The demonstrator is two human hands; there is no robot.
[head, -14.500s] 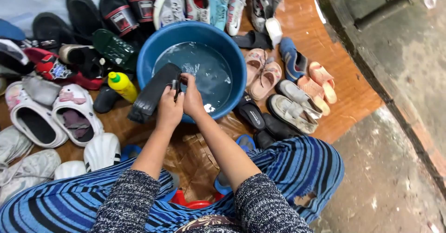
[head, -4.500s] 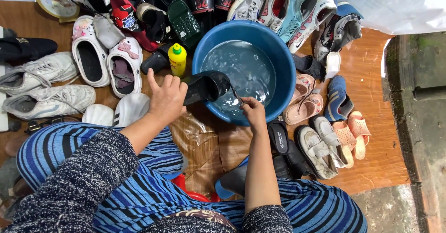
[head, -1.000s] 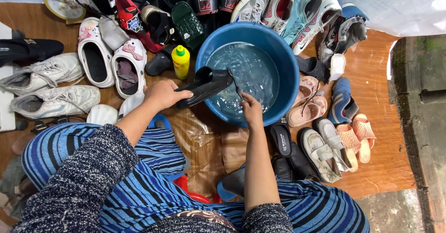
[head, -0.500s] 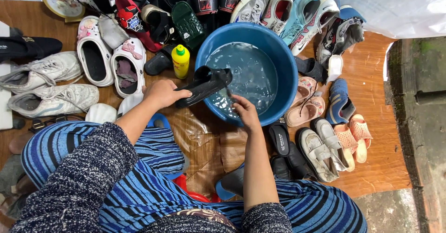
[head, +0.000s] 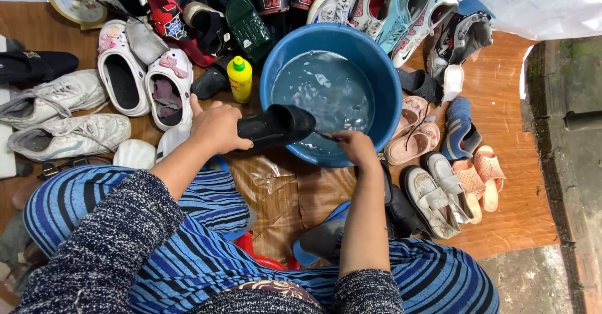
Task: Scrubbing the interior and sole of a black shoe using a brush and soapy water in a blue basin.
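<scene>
Right hand shifted toward basin rim, gripping a brush, left hand clasping black shoe

A home yard floor: many worn shoes crowd round a blue wash basin.

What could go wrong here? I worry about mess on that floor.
1. The left hand holds the black shoe partly outside the basin; drips may land on the wooden floor.
2. The basin is ringed closely by shoes, such as the pink sandals at its rim; splashes may wet them.
3. The yellow bottle stands near the left hand and could be knocked over.
</scene>
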